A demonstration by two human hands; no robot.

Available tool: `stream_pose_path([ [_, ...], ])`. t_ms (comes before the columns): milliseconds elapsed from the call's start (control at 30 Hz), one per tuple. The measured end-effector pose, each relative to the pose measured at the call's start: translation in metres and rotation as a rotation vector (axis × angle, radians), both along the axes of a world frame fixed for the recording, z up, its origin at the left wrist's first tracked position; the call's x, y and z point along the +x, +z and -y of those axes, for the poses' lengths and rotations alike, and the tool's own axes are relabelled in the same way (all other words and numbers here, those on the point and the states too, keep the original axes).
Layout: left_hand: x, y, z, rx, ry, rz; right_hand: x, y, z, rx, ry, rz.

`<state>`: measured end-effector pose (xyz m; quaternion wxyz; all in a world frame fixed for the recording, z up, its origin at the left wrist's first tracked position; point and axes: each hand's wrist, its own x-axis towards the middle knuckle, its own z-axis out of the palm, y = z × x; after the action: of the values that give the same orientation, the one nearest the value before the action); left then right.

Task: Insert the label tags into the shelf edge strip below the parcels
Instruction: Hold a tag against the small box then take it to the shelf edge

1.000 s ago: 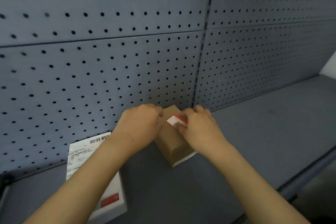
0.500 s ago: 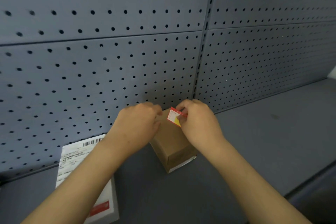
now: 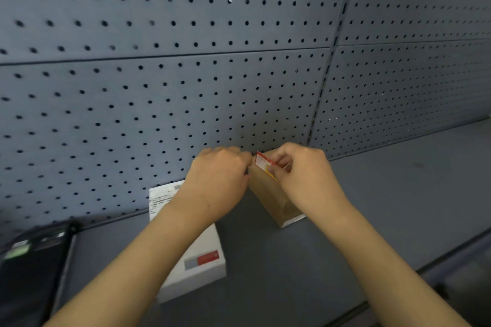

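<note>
Pinching a red and yellow label tag (image 3: 263,163) with my right hand (image 3: 303,175), grip closed on it, above the brown parcel (image 3: 271,199) on the shelf (image 3: 398,194). Left hand (image 3: 220,180) curled beside it; I cannot tell whether it holds anything. White parcel (image 3: 196,260) lies left.

On the grey metal shelf (image 3: 398,194), a white cardboard parcel (image 3: 198,263) lies left of a brown cardboard parcel (image 3: 271,194), both before the perforated back panel (image 3: 159,87).
</note>
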<state>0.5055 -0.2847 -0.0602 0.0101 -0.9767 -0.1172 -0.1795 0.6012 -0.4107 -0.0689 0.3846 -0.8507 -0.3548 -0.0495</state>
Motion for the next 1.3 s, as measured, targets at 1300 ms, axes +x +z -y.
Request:
stream_pose_path([
  [1300, -0.388, -0.046, -0.008, -0.082, 0.404, -0.012, -0.345, -0.049, -0.061, -0.067, 0.501, -0.193],
])
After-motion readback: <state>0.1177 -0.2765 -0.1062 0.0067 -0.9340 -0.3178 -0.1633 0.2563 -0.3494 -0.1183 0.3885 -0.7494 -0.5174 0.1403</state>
